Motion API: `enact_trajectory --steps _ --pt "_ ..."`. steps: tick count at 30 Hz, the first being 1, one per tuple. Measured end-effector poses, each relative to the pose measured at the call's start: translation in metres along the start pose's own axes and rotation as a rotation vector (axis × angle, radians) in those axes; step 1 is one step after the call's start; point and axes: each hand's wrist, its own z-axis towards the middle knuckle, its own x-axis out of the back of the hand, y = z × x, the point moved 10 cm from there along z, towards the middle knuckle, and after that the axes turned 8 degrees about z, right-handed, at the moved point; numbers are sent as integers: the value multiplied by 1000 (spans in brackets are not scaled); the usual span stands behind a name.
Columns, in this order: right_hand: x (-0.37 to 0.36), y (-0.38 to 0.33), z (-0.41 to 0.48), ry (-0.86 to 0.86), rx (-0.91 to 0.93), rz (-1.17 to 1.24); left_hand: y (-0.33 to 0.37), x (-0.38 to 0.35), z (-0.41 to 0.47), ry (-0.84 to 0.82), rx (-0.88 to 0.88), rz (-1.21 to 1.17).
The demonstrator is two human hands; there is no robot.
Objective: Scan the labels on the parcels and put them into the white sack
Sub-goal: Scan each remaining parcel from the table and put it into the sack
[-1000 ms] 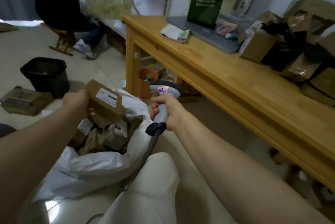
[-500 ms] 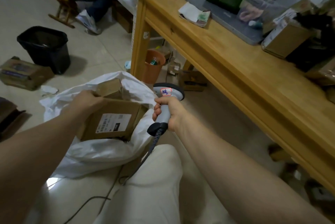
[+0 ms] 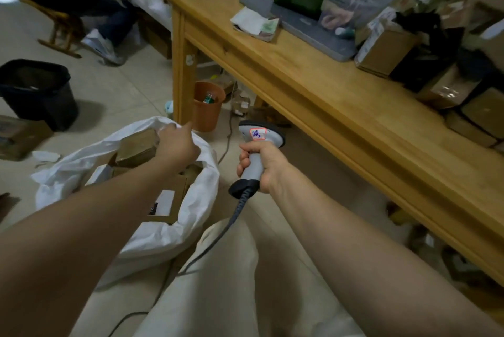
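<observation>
Scanner (image 3: 255, 162) sticker (image 3: 257, 134): handwritten "110", partly unclear

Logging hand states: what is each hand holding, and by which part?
The right hand holds the scanner by its grip. The left hand is at the rim of the sack; whether it pinches the rim cannot be told.
</observation>
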Motion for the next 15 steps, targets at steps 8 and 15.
enact_trajectory --steps 8,15 --pt "85 -100 -75 33 267 160 211 24 -34 41 -493 -21" --pt "195 -190 -162 142 565 352 380 13 -80 -28 -749 -43"
